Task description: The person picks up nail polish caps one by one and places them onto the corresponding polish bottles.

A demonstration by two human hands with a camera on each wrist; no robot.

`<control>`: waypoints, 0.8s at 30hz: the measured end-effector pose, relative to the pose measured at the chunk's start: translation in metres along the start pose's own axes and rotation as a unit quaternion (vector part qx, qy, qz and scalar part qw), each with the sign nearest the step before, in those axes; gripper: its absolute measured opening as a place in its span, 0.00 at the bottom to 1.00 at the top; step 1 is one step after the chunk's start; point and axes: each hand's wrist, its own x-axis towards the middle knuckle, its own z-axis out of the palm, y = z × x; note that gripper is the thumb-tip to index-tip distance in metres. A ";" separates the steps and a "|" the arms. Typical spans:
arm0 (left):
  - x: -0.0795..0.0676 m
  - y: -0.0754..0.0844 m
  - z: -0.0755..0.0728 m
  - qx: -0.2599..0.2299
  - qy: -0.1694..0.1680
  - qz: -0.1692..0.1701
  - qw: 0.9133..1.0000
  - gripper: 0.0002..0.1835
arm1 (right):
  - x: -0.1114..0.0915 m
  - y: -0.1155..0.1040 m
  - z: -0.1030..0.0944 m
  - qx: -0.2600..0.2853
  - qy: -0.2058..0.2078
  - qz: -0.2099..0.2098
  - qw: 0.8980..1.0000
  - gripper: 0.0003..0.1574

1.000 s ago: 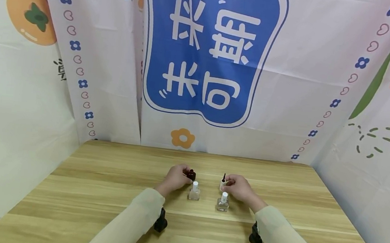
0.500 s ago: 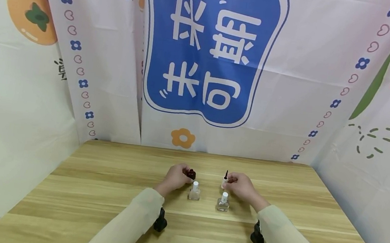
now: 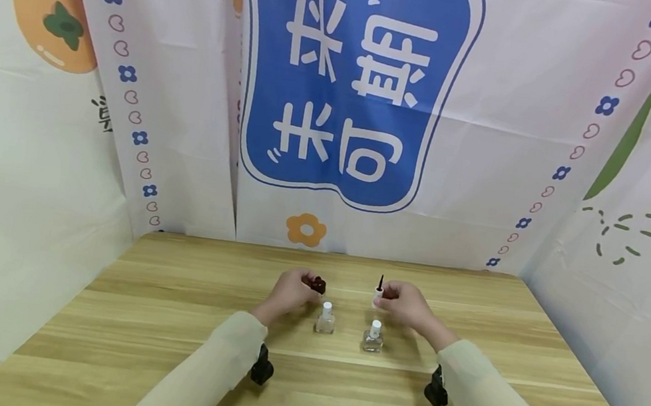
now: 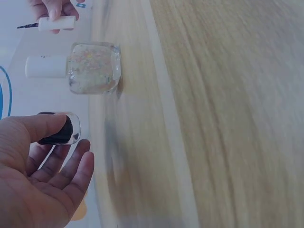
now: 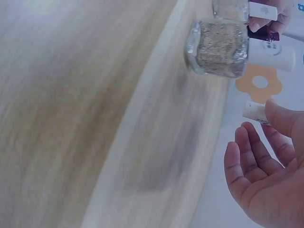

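Note:
My left hand (image 3: 290,291) pinches a small dark red nail polish bottle (image 3: 319,286) between thumb and fingers. In the left wrist view the bottle (image 4: 71,129) has clear glass round its dark polish, and the other fingers lie loosely curled below. Opposite, my right hand (image 3: 407,304) grips a white nail polish cap (image 3: 378,297) with its dark brush (image 3: 381,282) pointing up. The right wrist view shows thumb and fingertips on this cap (image 5: 255,112). Nearer me stand two capped nail polish bottles, a pale glittery one (image 3: 325,322) and a clear one with silvery glitter (image 3: 372,342).
Both capped bottles stand upright between my forearms on the wood-grain table (image 3: 303,395). A black camera (image 3: 262,365) sits at the left wrist and another (image 3: 437,390) at the right. Printed white cloth (image 3: 264,216) hangs behind the table and along both sides.
The right hand has lifted the cap and brush slightly and moved a little to the right. The left hand and its dark bottle have shifted slightly farther away. Both standing bottles stay put.

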 end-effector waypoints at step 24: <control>-0.016 0.010 -0.026 -0.069 0.001 -0.012 0.998 0.13 | -0.012 -0.026 -0.019 0.026 -0.022 -0.047 0.998 0.05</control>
